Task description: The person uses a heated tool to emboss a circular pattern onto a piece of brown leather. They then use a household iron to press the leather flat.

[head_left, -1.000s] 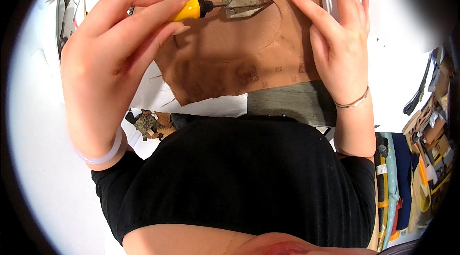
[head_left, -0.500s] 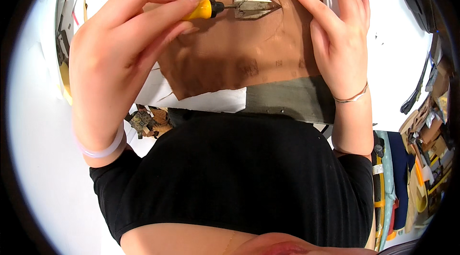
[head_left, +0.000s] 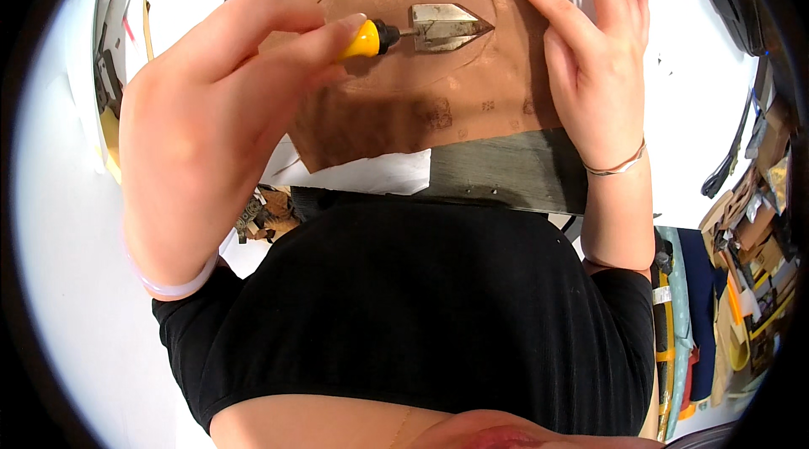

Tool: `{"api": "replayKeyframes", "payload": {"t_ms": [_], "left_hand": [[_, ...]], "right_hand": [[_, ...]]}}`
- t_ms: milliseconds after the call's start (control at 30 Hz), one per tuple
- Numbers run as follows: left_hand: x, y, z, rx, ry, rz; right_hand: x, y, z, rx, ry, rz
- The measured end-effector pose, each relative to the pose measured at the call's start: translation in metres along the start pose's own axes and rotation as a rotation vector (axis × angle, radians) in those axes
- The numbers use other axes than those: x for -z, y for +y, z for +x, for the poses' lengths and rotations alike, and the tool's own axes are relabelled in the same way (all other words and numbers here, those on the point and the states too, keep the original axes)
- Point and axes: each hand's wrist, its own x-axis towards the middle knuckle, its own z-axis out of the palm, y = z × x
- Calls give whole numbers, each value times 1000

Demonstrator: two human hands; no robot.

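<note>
The yellow-handled tool (head_left: 371,37) lay low over the brown leather sheet (head_left: 404,103), its flat pointed metal blade (head_left: 447,26) resting inside an oval line marked on the leather; the left hand (head_left: 211,120) was closed around the handle, fingertips pinching it; the right hand (head_left: 594,69) lay open and flat, pressing the sheet's right edge; the leather sat on a grey slab (head_left: 506,171) on the white bench (head_left: 699,86); white paper (head_left: 362,172) showed just beneath.

The brown leather sheet (head_left: 438,103) runs off the top edge; the yellow handle (head_left: 361,40) is mostly hidden by fingers.
</note>
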Motion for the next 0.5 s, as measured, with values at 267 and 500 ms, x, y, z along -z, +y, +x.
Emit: {"api": "replayKeyframes", "payload": {"t_ms": [267, 500], "left_hand": [[-1, 4, -6, -45, 21, 65], [7, 4, -11, -136, -13, 187]], "right_hand": [[-8, 16, -3, 132, 79, 54], [-3, 12, -3, 58, 20, 1]]}}
